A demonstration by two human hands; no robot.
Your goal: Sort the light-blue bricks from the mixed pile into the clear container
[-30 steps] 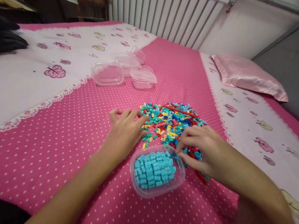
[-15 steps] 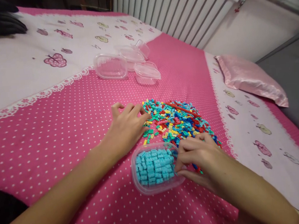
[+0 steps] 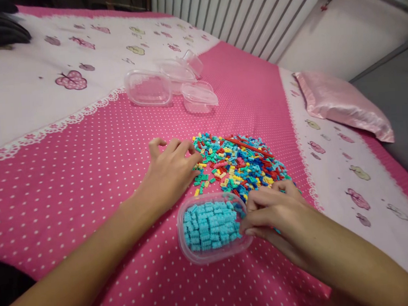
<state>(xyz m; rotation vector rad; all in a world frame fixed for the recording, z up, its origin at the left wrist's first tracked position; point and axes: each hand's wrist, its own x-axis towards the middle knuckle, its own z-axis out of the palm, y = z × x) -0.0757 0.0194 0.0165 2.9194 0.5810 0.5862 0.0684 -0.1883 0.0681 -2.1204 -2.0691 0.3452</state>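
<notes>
We find the right hand [image 3: 276, 213] at the right end of a clear tub [image 3: 204, 259], its fingertips drawn close together by the rim. Whether this grip is clamped on a piece we cannot tell, as the fingers hide it. Light-blue bricks [image 3: 211, 224] lie in close rows inside the tub, directly left of the right grip. The left hand [image 3: 173, 171] is farther off and to the left, fingers bent and apart, at the left edge of a mixed pile [image 3: 241, 162]; the pile extends just beyond the right grip. Well beyond both grips lie see-through containers [image 3: 200, 97].

We judge the step in hand to be the setting of light-blue bricks into rows, with room left at the tub's right end. In our judgement, the next move calls for squaring a brick against the last row and releasing it without disturbing its neighbours.
</notes>
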